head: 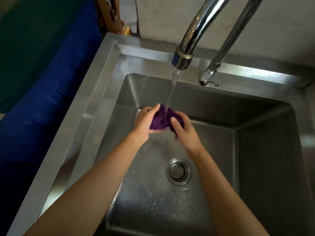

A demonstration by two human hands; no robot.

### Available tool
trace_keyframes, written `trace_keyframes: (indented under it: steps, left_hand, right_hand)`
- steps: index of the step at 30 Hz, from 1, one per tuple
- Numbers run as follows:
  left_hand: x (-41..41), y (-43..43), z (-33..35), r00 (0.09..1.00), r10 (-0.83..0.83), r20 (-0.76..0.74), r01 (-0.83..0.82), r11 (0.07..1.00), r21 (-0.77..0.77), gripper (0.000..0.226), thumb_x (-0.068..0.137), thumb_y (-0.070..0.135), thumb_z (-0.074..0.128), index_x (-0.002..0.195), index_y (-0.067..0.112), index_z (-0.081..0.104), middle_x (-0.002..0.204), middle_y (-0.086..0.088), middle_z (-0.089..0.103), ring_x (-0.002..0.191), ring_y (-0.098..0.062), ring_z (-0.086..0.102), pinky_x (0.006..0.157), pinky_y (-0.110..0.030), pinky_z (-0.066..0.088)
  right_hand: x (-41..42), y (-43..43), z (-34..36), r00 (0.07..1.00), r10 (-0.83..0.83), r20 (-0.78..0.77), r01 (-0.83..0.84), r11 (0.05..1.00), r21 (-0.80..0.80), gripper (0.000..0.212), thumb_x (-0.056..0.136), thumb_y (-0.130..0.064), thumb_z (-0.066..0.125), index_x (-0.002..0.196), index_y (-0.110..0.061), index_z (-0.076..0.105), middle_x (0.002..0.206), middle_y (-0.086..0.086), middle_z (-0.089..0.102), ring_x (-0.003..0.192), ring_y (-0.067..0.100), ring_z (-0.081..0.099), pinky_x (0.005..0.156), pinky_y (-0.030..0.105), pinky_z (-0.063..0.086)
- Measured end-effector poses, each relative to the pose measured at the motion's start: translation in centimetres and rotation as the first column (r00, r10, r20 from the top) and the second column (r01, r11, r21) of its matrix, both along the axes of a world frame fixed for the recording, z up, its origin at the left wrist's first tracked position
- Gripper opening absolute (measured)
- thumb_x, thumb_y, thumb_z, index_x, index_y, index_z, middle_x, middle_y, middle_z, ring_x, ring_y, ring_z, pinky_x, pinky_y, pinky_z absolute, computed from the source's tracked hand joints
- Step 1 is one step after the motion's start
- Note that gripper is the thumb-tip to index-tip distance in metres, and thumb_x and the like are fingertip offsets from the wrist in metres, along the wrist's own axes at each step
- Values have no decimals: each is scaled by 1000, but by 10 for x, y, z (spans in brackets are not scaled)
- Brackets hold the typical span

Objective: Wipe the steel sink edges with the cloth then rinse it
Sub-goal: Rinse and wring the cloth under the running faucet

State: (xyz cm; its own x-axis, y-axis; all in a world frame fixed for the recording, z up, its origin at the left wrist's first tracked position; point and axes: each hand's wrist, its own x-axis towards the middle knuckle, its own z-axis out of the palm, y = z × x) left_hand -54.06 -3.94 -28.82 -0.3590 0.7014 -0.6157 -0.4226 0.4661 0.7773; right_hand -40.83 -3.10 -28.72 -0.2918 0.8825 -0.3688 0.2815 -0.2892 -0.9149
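Purple cloth [161, 120], bunched into a wad, clasped between left hand [145, 121] and right hand [183, 128] above the basin of the steel sink [95, 106], directly under the chrome faucet spout [183, 57]. Fingers of both hands curled closed around the wad, left from the left side, right from the right side, with the water stream [172, 89] falling from the spout onto the cloth's top. Wet, rippled basin floor below, round perforated drain strainer [178, 171] nearer the camera, faucet lever [210, 78] on the back ledge.
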Motion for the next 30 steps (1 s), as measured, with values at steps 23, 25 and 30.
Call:
trace_keyframes:
  steps: [23, 25, 30]
  left_hand:
    - [-10, -2, -17, 949, -201, 241, 250, 950, -190, 41, 89, 52, 45, 93, 19, 68, 76, -1, 75, 79, -19, 70, 71, -36, 56]
    - [-6, 0, -17, 928, -265, 262, 315, 933, -172, 53, 85, 66, 41, 90, 22, 69, 78, 0, 75, 73, -15, 72, 67, -34, 55]
    - [20, 2, -16, 950, -87, 301, 149, 971, -189, 38, 97, 38, 40, 69, 15, 53, 44, 1, 60, 37, -9, 58, 38, -16, 45]
  right_hand:
    - [-3, 33, 30, 928, 296, 225, -278, 954, -108, 25, 85, -4, 44, 102, -17, 55, 76, -3, 54, 65, 11, 50, 54, 15, 39]
    - [-8, 29, 27, 930, 293, 223, -285, 956, -68, 11, 85, -15, 54, 96, -16, 55, 80, 0, 58, 78, 17, 55, 69, 25, 44]
    - [-35, 8, 11, 807, 107, 581, -278, 936, 214, 46, 90, -53, 45, 104, -10, 52, 101, 18, 67, 96, 36, 61, 75, 37, 45]
